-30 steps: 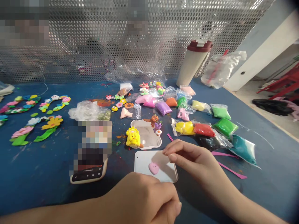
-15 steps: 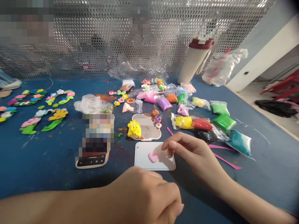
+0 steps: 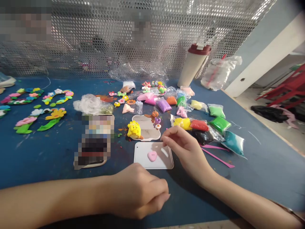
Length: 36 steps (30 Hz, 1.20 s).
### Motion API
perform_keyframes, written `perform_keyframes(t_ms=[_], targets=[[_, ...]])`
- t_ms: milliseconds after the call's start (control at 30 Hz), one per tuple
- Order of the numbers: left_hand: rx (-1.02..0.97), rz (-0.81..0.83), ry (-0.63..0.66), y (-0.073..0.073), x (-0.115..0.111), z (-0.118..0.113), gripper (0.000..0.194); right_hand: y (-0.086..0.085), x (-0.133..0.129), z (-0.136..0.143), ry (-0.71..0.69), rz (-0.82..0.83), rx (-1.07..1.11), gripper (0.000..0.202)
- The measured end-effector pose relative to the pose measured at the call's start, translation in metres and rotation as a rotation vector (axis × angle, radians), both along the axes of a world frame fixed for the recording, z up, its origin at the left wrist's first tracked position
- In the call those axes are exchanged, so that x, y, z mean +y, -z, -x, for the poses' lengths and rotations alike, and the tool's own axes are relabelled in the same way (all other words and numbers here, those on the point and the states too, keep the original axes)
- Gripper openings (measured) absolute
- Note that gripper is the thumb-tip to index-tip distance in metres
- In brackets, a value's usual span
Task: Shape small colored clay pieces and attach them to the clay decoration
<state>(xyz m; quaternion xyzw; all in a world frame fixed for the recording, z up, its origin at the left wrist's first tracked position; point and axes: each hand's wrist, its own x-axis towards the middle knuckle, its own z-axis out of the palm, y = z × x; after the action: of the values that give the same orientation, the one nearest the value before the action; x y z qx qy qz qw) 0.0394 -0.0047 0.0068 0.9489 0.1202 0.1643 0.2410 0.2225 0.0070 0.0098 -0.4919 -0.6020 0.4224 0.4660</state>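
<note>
On a small white board [image 3: 140, 162] lies a pink clay heart [image 3: 152, 156] with two tiny dark dots. My right hand [image 3: 186, 152] hovers over the board's right edge, apart from the heart, thumb and index fingertips drawn together; anything between them is too small to see. In front of the board, nearer to me, my left hand [image 3: 143, 192] is closed with its fingers curled in, and what it may hold is hidden. Behind the board lies a wavy-edged framed mirror [image 3: 146, 131], with a yellow clay figure [image 3: 134, 129] and small clay pieces along its rim.
A phone [image 3: 96, 140] lies to the left. Several bags of coloured clay, including a teal one [image 3: 233, 143], lie at the right beside pink tools [image 3: 219, 157]. Clay-flower frames [image 3: 40, 121] sit far left. A tumbler [image 3: 193, 65] stands at the back against perforated metal [image 3: 95, 47].
My right hand has drawn slightly back from the heart toward the board's right edge, its thumb and index finger closer together. My left hand stays closed. The whole view has shifted a little.
</note>
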Motion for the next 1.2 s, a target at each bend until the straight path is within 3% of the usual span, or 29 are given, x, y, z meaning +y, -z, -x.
perform_keyframes(t_ms=[200, 367, 567, 867, 1200], targets=[[-0.007, 0.087, -0.006, 0.0, 0.006, 0.0, 0.025, -0.005, 0.007, 0.004, 0.02, -0.165, 0.023, 0.006], [-0.028, 0.01, 0.037, 0.005, 0.003, 0.002, 0.027, 0.002, 0.002, 0.004, -0.036, -0.08, -0.009, 0.011], [-0.062, -0.199, 0.096, 0.009, 0.0, 0.001, 0.025, 0.005, 0.0, 0.0, -0.049, -0.057, -0.11, 0.023], [-0.066, -0.074, 0.097, 0.003, 0.003, 0.001, 0.026, 0.007, 0.002, -0.001, -0.071, 0.044, -0.134, 0.029], [-0.094, 0.02, 0.076, 0.004, 0.003, 0.003, 0.021, -0.001, -0.001, 0.0, -0.131, -0.007, -0.109, 0.022]])
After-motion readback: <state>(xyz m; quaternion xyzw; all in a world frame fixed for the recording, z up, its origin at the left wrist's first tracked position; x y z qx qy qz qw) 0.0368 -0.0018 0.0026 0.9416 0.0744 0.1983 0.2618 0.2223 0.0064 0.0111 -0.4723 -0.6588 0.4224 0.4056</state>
